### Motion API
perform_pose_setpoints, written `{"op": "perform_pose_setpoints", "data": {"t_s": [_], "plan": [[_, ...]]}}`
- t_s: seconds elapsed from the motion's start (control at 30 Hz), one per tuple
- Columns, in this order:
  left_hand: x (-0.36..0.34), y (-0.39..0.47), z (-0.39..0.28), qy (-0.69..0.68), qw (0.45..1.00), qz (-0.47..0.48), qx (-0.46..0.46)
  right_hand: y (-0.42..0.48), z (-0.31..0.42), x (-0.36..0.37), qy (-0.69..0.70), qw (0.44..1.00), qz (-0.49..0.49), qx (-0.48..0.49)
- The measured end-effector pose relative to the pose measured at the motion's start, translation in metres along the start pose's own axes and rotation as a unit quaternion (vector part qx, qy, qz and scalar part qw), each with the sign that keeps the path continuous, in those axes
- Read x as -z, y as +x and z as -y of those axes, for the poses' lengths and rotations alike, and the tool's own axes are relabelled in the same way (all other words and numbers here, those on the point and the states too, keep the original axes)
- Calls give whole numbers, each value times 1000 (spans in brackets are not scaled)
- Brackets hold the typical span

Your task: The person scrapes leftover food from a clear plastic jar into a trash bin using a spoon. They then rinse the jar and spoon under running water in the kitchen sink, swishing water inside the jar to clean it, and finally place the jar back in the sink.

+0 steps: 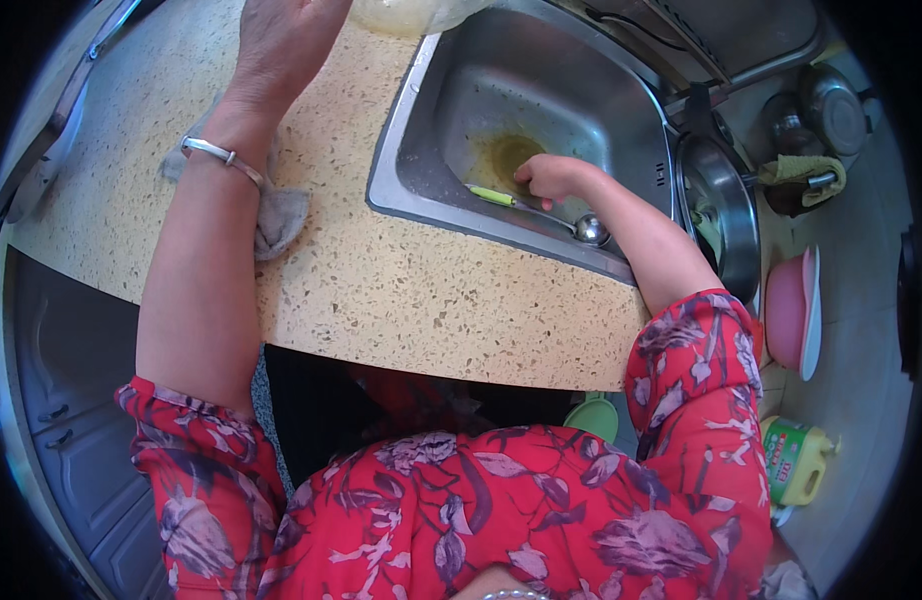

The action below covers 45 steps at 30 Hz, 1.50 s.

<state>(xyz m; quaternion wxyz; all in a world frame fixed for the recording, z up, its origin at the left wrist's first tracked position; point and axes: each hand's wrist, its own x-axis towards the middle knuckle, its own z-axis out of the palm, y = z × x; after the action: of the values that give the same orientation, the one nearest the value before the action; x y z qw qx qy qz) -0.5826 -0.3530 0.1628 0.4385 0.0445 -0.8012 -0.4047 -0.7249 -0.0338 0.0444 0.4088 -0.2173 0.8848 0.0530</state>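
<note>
My right hand (552, 178) is down in the stainless steel sink (476, 82), just above a ladle (590, 229) with a light green handle; its fingers are partly curled, and whether they touch anything is unclear. Yellowish murky water (512, 154) lies around the sink's drain. My left hand (299, 26) reaches over the counter at the top edge, its fingers cut off by the frame. Close to its right stands a translucent bowl (419, 11), also partly out of view. A grey cloth (281, 217) lies on the counter under my left forearm.
Right of the sink are a metal pan (720, 210), a pink basin (789, 311) and a yellow jug with a green label (795, 461). Metal pots (832, 109) and a yellowish cloth (802, 176) are at the upper right. The speckled counter (446, 300) has a curved-looking front edge.
</note>
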Motion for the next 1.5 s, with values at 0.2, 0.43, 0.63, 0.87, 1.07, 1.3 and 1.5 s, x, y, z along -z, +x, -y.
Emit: {"op": "perform_pose_setpoints", "data": {"t_s": [0.2,0.43,0.63,0.87,1.07,1.3,1.5], "plan": [[-2,0,-2,-7,1000,3,-4,12,-10,14,64,996,-65,17],[0,0,-4,-2,1000,5,-8,16,-5,-4,-40,999,15,-13],[1,0,-4,-5,1000,6,-4,14,-12,3,10,1000,4,11],[2,-1,-6,8,1000,11,1,11,-13,26,45,998,-30,18],[0,-1,-3,-3,1000,8,-11,20,-10,7,17,998,-49,20],[-2,0,1,-9,1000,-4,-25,30,-15,-4,-55,995,-65,43],[0,0,2,-2,1000,3,-23,13,-9,16,67,993,-85,54]]}}
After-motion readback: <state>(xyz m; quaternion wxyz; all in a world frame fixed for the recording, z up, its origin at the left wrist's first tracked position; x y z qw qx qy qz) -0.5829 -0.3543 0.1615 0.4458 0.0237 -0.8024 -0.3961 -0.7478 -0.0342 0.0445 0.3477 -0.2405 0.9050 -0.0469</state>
